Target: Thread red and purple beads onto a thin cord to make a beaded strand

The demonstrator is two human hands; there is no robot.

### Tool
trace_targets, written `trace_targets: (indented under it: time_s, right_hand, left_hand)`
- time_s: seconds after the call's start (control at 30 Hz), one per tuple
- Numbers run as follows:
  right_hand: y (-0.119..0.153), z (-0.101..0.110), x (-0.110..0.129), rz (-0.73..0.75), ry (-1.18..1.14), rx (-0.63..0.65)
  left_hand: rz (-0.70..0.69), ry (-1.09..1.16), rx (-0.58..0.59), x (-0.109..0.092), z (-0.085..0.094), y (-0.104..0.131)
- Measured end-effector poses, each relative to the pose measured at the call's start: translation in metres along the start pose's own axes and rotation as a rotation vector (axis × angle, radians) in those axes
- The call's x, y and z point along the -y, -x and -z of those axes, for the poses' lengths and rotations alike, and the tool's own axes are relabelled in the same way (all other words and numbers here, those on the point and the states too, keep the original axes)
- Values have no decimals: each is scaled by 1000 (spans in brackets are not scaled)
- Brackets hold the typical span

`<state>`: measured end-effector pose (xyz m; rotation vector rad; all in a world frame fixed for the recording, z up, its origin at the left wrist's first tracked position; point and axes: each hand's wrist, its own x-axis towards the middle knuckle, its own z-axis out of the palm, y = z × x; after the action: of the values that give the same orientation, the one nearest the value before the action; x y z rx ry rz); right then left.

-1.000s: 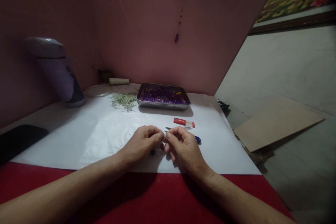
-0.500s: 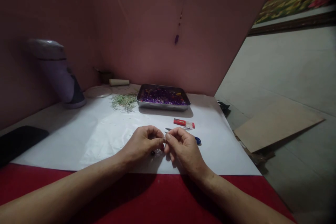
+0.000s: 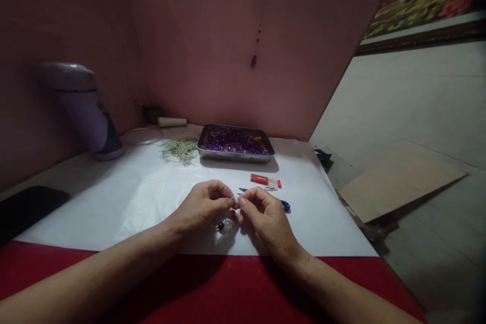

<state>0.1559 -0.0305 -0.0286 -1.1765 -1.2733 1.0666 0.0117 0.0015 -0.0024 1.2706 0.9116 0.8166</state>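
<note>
My left hand (image 3: 212, 202) and my right hand (image 3: 261, 210) meet fingertip to fingertip over the white sheet. Both pinch a small clear beaded piece (image 3: 235, 200) between thumb and forefinger. Below it, close to the left fingers, are a red bead (image 3: 233, 214), a cluster of clear beads (image 3: 228, 224) and a dark round bead (image 3: 220, 225). Whether these hang from the pinched piece or rest on the sheet, I cannot tell. Scissors with a blue handle (image 3: 285, 206) lie partly hidden behind my right hand.
A metal tray (image 3: 235, 156) of purple beads stands at the back, beside tangled pale green threads (image 3: 180, 151). A red packet (image 3: 259, 179) lies nearer. At left are a purple tumbler (image 3: 89, 116) and a black object (image 3: 34, 207). A beaded strand (image 3: 253, 61) hangs behind.
The red bead and the dark bead below my fingers show more clearly. My left hand has shifted very slightly to the left. The camera view has tilted a little.
</note>
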Motion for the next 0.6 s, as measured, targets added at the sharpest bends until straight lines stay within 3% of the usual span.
trace_targets:
  time_s: [0.33, 0.6]
  right_hand:
    - [2, 1, 1, 56, 87, 3]
    - [3, 2, 2, 92, 224, -11]
  left_hand:
    - [23, 17, 61, 0, 3, 1]
    - [41, -11, 22, -2, 0, 3]
